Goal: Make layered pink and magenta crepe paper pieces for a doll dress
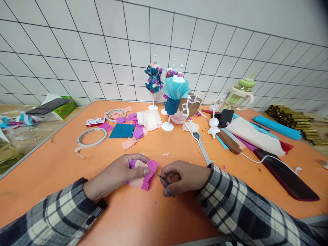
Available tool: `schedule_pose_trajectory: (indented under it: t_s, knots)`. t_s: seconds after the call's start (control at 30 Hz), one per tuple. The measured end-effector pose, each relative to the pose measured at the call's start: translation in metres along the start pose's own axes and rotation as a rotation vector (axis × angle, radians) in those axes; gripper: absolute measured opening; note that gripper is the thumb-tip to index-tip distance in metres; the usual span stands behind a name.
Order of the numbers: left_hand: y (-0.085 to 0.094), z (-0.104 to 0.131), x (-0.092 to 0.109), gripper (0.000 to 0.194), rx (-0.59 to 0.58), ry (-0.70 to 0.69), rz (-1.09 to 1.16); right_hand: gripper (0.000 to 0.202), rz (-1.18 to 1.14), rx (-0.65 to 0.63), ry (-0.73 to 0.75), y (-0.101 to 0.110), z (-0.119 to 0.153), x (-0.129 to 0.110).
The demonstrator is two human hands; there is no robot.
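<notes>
A small stack of pink and purple crepe paper (pixel 146 183) is in the left hand (pixel 125 170), above the near half of the orange table (pixel 123 218), midway between its left and right edges; the left grip pinches it, thumb on top, fingers mostly hidden beneath; the right hand (pixel 180 177) has its grip curled around the handles of small scissors (pixel 164 180), whose tips touch the purple paper; farther toward the left edge lie a white tape roll (pixel 92 137), a red and white box (pixel 95 122) and a second tape roll (pixel 115 115), with a dark teal square (pixel 121 131) and folded cream paper (pixel 149 119) to their right; near the middle of the far edge stand decorated dress forms (pixel 154 80), the front one (pixel 172 106) in teal; near the far right corner is a green-lidded jug (pixel 239 95); toward the right edge lie a bright blue roll (pixel 278 127), a cream bundle (pixel 256 135) and a long black object with a dark red rim (pixel 288 176); a white cable (pixel 271 157) crosses over that object.
</notes>
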State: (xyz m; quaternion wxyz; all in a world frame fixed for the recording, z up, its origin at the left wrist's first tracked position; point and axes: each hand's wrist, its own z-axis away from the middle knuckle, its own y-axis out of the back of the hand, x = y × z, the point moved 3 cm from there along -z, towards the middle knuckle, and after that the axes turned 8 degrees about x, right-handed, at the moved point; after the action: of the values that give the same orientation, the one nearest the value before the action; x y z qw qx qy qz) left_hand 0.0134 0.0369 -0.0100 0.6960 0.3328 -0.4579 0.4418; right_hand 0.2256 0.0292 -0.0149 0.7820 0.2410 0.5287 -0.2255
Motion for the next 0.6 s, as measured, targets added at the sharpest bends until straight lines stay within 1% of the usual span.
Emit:
schedule_pose_trajectory:
  t_s: [0.13, 0.3, 0.47, 0.53, 0.6]
  knots:
    - [-0.0002, 0.0000, 0.0018, 0.046, -0.029, -0.023, -0.024, 0.037, -0.043, 0.005, 0.008, -0.0002, -0.0007, 0.0010]
    - [-0.0003, 0.0022, 0.0012, 0.048, 0.002, 0.007, -0.006, 0.033, -0.065, 0.008, 0.036, 0.0012, -0.0012, 0.0036]
    - [0.0016, 0.0024, -0.0005, 0.043, 0.019, 0.023, 0.015, 0.031, -0.057, 0.017, 0.017, 0.0030, -0.0004, 0.0035]
    - [0.0017, 0.0029, 0.0012, 0.041, 0.018, 0.029, 0.072, 0.032, -0.059, 0.022, 0.010, 0.0035, -0.0007, 0.0030]
    - [0.0003, 0.0042, 0.0034, 0.040, -0.036, 0.040, 0.188, 0.033, -0.101, 0.056, 0.022, 0.0050, -0.0016, 0.0021]
